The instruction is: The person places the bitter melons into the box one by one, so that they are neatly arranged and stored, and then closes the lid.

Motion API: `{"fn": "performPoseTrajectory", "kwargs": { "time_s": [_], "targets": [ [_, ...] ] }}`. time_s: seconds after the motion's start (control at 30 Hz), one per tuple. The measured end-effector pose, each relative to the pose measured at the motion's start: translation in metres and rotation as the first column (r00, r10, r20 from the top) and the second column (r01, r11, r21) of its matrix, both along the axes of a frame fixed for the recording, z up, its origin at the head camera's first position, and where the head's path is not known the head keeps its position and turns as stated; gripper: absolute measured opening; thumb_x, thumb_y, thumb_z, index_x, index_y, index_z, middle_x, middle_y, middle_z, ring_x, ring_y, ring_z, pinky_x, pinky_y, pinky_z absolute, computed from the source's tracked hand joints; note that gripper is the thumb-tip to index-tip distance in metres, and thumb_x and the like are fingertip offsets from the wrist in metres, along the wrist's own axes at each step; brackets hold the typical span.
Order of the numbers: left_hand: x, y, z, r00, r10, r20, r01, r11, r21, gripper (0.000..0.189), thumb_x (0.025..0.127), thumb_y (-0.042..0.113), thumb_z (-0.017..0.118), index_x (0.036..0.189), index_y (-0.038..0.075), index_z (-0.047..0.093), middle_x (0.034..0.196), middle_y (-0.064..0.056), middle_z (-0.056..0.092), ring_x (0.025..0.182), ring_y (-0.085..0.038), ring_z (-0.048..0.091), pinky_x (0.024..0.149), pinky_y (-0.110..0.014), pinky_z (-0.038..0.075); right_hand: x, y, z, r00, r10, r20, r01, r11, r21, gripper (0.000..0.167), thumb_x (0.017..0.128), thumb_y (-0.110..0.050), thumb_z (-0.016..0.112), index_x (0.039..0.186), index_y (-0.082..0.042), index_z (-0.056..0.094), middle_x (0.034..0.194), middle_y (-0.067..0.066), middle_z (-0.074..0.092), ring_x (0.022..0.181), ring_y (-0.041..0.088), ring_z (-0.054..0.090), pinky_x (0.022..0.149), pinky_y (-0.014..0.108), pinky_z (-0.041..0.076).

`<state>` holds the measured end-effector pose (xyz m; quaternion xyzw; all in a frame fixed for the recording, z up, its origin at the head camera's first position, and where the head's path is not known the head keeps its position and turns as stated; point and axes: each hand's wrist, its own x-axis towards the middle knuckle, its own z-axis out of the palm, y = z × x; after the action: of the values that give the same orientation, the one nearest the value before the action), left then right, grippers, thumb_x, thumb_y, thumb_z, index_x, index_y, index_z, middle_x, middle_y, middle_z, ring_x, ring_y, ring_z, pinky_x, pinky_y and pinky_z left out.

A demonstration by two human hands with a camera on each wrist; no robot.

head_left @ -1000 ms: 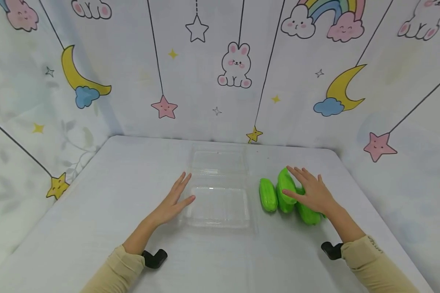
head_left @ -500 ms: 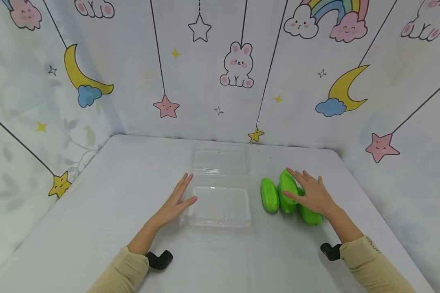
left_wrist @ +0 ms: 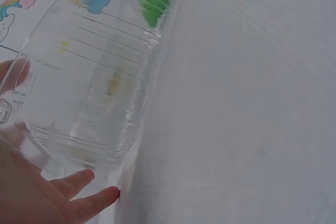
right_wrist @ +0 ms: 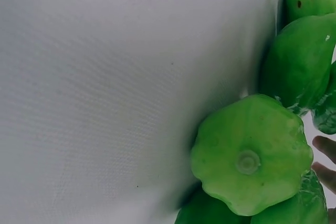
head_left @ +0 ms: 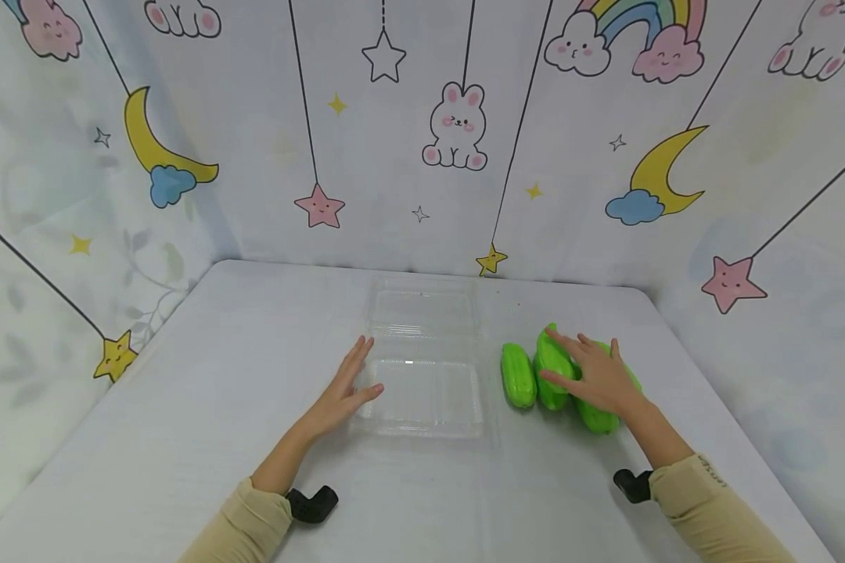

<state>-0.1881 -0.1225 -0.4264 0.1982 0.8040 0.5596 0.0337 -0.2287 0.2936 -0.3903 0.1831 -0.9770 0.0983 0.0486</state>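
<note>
A clear plastic clamshell box (head_left: pixel 422 428) lies opened out, its lid (head_left: pixel 422 313) toward the back wall. My left hand (head_left: pixel 334 399) is at the box's left side with fingers extended; in the left wrist view its fingers are beside the clear wall, and contact is unclear. Several bright green, ribbed, gourd-like vegetables (head_left: pixel 518 375) lie together right of the box. My right hand (head_left: pixel 598 375) is over the right part of this group, fingers spread, hiding some of it. The right wrist view shows one ribbed vegetable (right_wrist: pixel 252 156) end-on and clear wrap on some others.
A white cloth-covered table (head_left: pixel 253 328) holds everything. Behind and at both sides stand pale curtains (head_left: pixel 387 156) printed with moons, stars and rabbits. A black wrist device (head_left: pixel 313 505) sticks out by the left sleeve, another (head_left: pixel 632 485) by the right sleeve.
My left hand has shifted slightly right. My right hand has changed pose a little over the vegetables, and more green now shows behind its fingers and along its right side. The box stays put.
</note>
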Motion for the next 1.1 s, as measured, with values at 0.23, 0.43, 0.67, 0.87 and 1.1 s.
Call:
{"fn": "performPoseTrajectory", "kwargs": {
  "time_s": [0.23,0.43,0.67,0.87,1.1],
  "targets": [
    [0.008,0.004,0.019,0.999,-0.013,0.035,0.015,0.999,-0.03,0.073,0.092,0.012,0.053,0.148,0.007,0.007,0.151,-0.016,-0.006,0.133,-0.045,0.013,0.097,-0.067,0.02,0.0,0.001,-0.003,1.0,-0.015,0.004,0.015,0.999,0.034,0.077,0.083,-0.06,0.051,0.145,-0.02,0.028,0.126,0.019,0.053,0.124,0.043,0.035,0.095,0.071,-0.003],
    [0.007,0.008,0.023,0.999,-0.01,0.037,0.011,0.999,-0.048,0.074,0.091,0.013,0.055,0.148,0.007,0.007,0.151,-0.016,-0.006,0.133,-0.044,0.013,0.097,-0.065,0.021,0.001,0.001,-0.004,1.0,-0.023,0.002,0.023,0.999,0.037,0.078,0.083,-0.061,0.051,0.145,-0.019,0.029,0.122,0.021,0.055,0.122,0.042,0.038,0.096,0.071,-0.004],
    [-0.006,0.008,0.005,1.0,-0.01,0.016,0.011,0.998,-0.057,0.075,0.091,0.015,0.056,0.148,0.01,0.007,0.151,-0.015,-0.008,0.134,-0.043,0.008,0.095,-0.067,0.02,-0.002,0.001,-0.005,1.0,-0.01,0.005,0.01,0.999,0.032,0.079,0.082,-0.062,0.051,0.145,-0.018,0.029,0.123,0.022,0.054,0.121,0.041,0.04,0.095,0.071,-0.002],
    [-0.019,0.005,-0.014,1.0,0.003,0.007,-0.003,0.999,-0.055,0.077,0.091,0.023,0.056,0.149,0.021,0.006,0.152,-0.008,-0.009,0.133,-0.042,0.016,0.096,-0.065,0.023,-0.002,0.001,-0.006,1.0,-0.006,0.002,0.006,1.0,0.02,0.08,0.081,-0.061,0.053,0.144,-0.016,0.031,0.125,0.022,0.053,0.121,0.041,0.04,0.096,0.071,0.0],
    [-0.02,0.005,-0.015,1.0,0.002,0.011,-0.001,0.999,-0.05,0.079,0.089,0.028,0.057,0.149,0.023,0.004,0.152,-0.01,-0.008,0.133,-0.042,0.016,0.097,-0.064,0.023,-0.003,0.001,-0.004,1.0,-0.011,0.019,0.011,1.0,-0.005,0.081,0.081,-0.06,0.054,0.144,-0.015,0.03,0.129,0.023,0.049,0.123,0.041,0.038,0.097,0.069,-0.002]
  ]
}}
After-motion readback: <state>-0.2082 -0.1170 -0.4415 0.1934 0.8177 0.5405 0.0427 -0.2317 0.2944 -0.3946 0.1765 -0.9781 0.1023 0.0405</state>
